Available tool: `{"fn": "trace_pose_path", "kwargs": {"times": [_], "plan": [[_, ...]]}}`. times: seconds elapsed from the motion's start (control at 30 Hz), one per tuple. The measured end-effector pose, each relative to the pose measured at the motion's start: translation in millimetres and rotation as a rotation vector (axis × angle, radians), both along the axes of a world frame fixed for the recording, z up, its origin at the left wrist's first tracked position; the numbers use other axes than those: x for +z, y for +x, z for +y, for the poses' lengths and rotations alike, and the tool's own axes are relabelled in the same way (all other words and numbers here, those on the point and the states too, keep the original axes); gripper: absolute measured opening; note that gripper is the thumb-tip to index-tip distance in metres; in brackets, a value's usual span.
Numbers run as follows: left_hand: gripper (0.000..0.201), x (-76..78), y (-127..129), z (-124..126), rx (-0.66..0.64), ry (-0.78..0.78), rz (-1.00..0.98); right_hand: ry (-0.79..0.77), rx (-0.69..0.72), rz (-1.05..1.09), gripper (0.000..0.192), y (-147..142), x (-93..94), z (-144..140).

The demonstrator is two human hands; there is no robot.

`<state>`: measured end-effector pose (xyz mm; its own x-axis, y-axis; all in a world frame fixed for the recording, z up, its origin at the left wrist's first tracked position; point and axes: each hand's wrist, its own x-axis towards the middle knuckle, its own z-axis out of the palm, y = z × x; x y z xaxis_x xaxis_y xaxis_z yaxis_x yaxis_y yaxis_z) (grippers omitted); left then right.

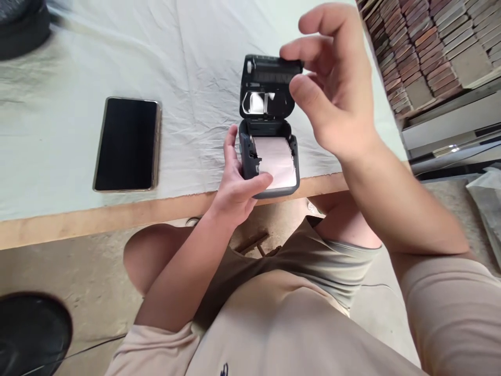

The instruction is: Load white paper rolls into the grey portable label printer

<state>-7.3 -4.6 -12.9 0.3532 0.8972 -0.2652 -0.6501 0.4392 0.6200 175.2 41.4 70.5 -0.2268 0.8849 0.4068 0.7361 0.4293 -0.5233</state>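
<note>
A small dark grey label printer point(250, 162) is held above the table's front edge, its lid point(268, 86) swung open and upright. A white paper roll point(276, 162) lies inside the body. My left hand point(237, 183) grips the printer's body from the left, thumb across its front corner. My right hand point(336, 89) hovers at the lid's top right corner, fingers curled and apart, index finger and thumb close to the lid; whether they touch it I cannot tell.
A black smartphone point(127, 143) lies screen-up on the white cloth-covered table point(58, 104). The table's wooden edge point(117, 216) runs across. Stacked bricks point(422, 47) stand at the right. Dark round objects sit at the top left point(21, 26) and bottom left point(31, 334).
</note>
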Motion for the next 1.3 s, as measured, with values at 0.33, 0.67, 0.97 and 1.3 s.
{"fn": "trace_pose_path", "kwargs": {"times": [0.33, 0.67, 0.97, 1.3], "plan": [[0.119, 3.3, -1, -4, -0.003, 0.005, -0.040, -0.099, 0.195, 0.043, 0.037, 17, -14.1, -15], [0.035, 9.3, 1, 3, -0.013, 0.020, -0.157, -0.316, 0.384, 0.015, 0.048, 17, -21.6, -9], [0.031, 10.3, 10, 8, 0.142, -0.134, -0.118, -0.126, 0.290, -0.021, 0.052, 24, -16.4, -35], [0.035, 8.2, 12, 14, 0.138, -0.141, -0.209, 0.055, -0.087, 0.033, 0.029, -2, 0.3, -34]]}}
